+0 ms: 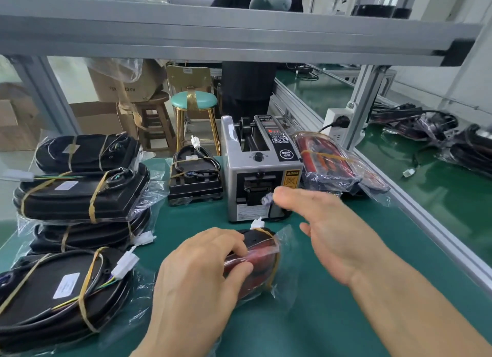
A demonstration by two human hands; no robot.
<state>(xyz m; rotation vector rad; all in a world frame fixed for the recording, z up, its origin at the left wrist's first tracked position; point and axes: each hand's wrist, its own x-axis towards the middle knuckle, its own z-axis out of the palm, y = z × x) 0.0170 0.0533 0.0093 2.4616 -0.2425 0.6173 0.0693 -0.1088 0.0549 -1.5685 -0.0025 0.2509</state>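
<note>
Two hands are at work on the green mat [332, 316]. The left hand [197, 271] grips a bagged red lamp [262, 260], which lies on the mat just in front of the tape dispenser [262, 170]. The right hand [327, 228] is released, its fingers extended, the forefinger tip touching a piece of tape [267, 198] at the dispenser's outlet. Bagged black units [80, 194] are stacked to the left.
</note>
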